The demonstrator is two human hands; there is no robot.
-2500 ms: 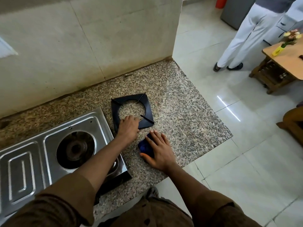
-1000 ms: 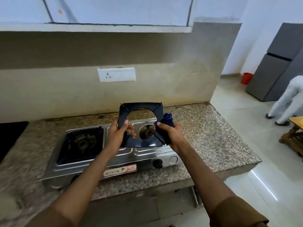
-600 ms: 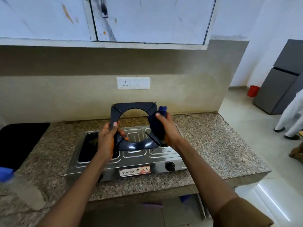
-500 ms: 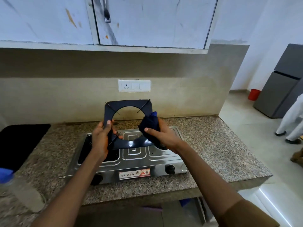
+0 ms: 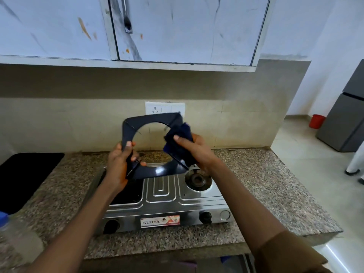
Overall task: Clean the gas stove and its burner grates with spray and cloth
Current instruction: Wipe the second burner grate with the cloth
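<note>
A black square burner grate [image 5: 149, 123] with a round opening is held upright in the air above the steel two-burner gas stove [image 5: 163, 196]. My left hand [image 5: 120, 166] grips the grate's lower left corner. My right hand [image 5: 194, 150] holds a dark blue cloth [image 5: 180, 138] wrapped against the grate's right side. The stove's right burner [image 5: 197, 179] is bare. The left burner is hidden behind my left hand. A clear bottle with a blue cap [image 5: 11, 233] stands blurred at the bottom left.
The stove sits on a speckled granite counter [image 5: 266, 186] against a tiled wall with a white socket plate [image 5: 165, 108]. A black mat [image 5: 25, 174] lies at the left. White cabinets hang overhead. A grey fridge [image 5: 346, 119], a red bucket [image 5: 316, 121] and a person's legs are at the right.
The grate went from lying on the counter to being held up above the stove, with the cloth on its right side. Over the last half second the cloth has shifted slightly along that edge.
</note>
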